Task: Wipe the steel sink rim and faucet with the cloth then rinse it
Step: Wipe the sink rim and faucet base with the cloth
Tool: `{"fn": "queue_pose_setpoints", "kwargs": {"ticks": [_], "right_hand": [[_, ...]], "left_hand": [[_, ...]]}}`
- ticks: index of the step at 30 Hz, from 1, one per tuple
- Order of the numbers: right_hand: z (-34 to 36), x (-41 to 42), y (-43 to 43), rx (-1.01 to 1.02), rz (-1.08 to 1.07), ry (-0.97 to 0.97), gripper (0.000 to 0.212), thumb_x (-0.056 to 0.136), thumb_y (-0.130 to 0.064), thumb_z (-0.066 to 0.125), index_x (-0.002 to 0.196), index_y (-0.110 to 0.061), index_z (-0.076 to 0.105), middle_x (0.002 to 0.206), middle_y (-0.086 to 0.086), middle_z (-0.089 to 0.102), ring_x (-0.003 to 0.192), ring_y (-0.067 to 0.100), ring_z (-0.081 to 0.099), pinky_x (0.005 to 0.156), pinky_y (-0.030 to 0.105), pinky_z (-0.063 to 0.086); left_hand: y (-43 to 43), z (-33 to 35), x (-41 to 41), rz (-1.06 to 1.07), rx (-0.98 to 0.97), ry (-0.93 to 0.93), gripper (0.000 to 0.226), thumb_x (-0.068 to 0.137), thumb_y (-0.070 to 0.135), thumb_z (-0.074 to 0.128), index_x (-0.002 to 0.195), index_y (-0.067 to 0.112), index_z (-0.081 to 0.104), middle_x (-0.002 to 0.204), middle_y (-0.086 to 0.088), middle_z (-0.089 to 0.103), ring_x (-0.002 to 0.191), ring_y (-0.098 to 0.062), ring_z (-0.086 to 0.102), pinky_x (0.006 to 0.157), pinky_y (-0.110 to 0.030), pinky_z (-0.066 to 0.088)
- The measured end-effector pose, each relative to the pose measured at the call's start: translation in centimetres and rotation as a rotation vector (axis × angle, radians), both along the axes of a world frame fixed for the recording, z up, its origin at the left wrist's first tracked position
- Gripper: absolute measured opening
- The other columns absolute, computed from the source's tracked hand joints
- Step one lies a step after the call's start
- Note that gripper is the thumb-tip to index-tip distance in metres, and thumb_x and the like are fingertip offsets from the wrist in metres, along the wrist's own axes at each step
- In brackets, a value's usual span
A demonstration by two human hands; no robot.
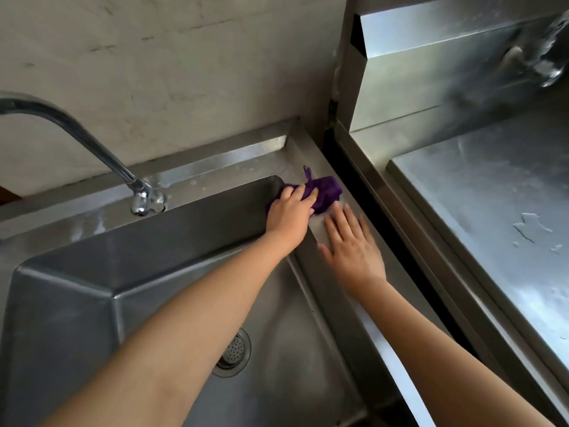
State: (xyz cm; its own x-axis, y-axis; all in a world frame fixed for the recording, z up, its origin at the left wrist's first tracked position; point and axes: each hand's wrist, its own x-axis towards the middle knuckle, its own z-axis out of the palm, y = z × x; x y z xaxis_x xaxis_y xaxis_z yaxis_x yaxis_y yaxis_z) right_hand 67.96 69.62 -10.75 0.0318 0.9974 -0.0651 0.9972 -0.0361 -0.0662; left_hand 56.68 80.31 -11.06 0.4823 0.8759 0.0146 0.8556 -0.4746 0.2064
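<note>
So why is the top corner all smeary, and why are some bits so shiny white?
In the head view, the shiny thing at top right is smeared by blur, too much to tell what it is; also in the head view, light glares pale off the steel counter and the wet sink rim; the left hand, right hand and purple cloth look sharp.

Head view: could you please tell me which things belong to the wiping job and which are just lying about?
Job: cloth, left hand gripping it, right hand flat on the sink rim, faucet.
Lying about: counter, puddle on it, drain strainer.
</note>
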Motion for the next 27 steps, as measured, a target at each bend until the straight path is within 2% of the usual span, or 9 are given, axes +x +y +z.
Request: {"fn": "queue_pose_setpoints", "kwargs": {"ticks": [3,10,13,16,20,22,24,27], "right_hand": [[0.0,0.1,0.0,0.003,-0.004,0.001,0.062,0.097,-0.048,0.021,0.150,-0.016,0.009,0.159,0.004,-0.009,0.137,0.016,-0.023,0.114,0.036,-0.015],[-0.1,0.0,0.0,0.003,-0.017,0.002,0.062,0.097,-0.049,0.020,0.149,-0.017,0.011,0.159,0.003,-0.007,0.137,0.017,-0.024,0.113,0.036,-0.016],[0.1,0.0,0.0,-0.003,-0.016,0.006,0.062,0.097,-0.049,0.019,0.149,-0.017,0.011,0.159,0.003,-0.007,0.137,0.015,-0.023,0.113,0.035,-0.016],[0.3,-0.4,0.1,-0.004,-0.043,0.011,0.062,0.097,-0.049,0.023,0.149,-0.017,0.013,0.160,0.003,-0.006,0.144,0.018,-0.016,0.113,0.036,-0.015],[1.0,-2.1,1.4,0.040,-0.093,0.011,0.067,0.095,-0.048,0.032,0.150,-0.016,0.011,0.160,0.009,0.000,0.147,0.026,-0.003,0.115,0.039,-0.011],[1.6,-3.4,3.4,0.091,-0.087,0.065,0.070,0.094,-0.046,0.039,0.150,-0.016,0.009,0.160,0.010,0.000,0.147,0.027,-0.002,0.118,0.040,-0.005],[2.1,-4.9,6.1,0.114,-0.064,0.139,0.074,0.092,-0.043,0.045,0.150,-0.016,0.007,0.160,0.009,0.000,0.147,0.027,-0.002,0.119,0.039,-0.002],[2.0,-6.2,9.9,0.036,-0.048,0.178,0.077,0.092,-0.043,0.046,0.150,-0.016,0.003,0.160,0.009,-0.002,0.148,0.026,-0.003,0.120,0.039,0.003]], "left_hand": [[2.8,0.6,0.2,0.069,-0.074,0.042,0.046,0.099,0.024,0.037,0.144,0.023,0.029,0.152,-0.006,0.030,0.135,-0.028,0.026,0.095,-0.040,0.039],[5.7,1.3,0.0,0.118,-0.117,0.079,0.046,0.099,0.022,0.036,0.145,0.022,0.027,0.149,-0.008,0.034,0.130,-0.029,0.030,0.098,-0.039,0.040],[5.4,1.5,-0.2,0.116,-0.170,0.083,0.049,0.099,0.025,0.034,0.146,0.023,0.023,0.153,-0.008,0.026,0.135,-0.029,0.023,0.102,-0.040,0.038],[5.4,2.0,-0.6,0.085,-0.249,0.071,0.051,0.098,0.027,0.034,0.148,0.023,0.020,0.156,-0.008,0.020,0.138,-0.031,0.018,0.108,-0.042,0.034],[5.9,3.0,-1.5,0.042,-0.252,0.028,0.053,0.096,0.034,0.040,0.146,0.022,0.026,0.153,-0.009,0.029,0.136,-0.032,0.027,0.110,-0.037,0.025],[6.2,3.0,-2.2,0.029,-0.271,-0.042,0.055,0.094,0.037,0.045,0.145,0.022,0.031,0.151,-0.008,0.035,0.136,-0.030,0.032,0.111,-0.035,0.024],[6.3,2.9,-3.0,0.039,-0.371,-0.192,0.053,0.093,0.033,0.048,0.143,0.021,0.035,0.150,-0.006,0.038,0.136,-0.027,0.034,0.112,-0.035,0.027],[6.2,2.9,-5.0,0.013,-0.408,-0.313,0.049,0.094,0.022,0.046,0.142,0.017,0.038,0.148,-0.006,0.040,0.137,-0.023,0.035,0.111,-0.031,0.028]]}}
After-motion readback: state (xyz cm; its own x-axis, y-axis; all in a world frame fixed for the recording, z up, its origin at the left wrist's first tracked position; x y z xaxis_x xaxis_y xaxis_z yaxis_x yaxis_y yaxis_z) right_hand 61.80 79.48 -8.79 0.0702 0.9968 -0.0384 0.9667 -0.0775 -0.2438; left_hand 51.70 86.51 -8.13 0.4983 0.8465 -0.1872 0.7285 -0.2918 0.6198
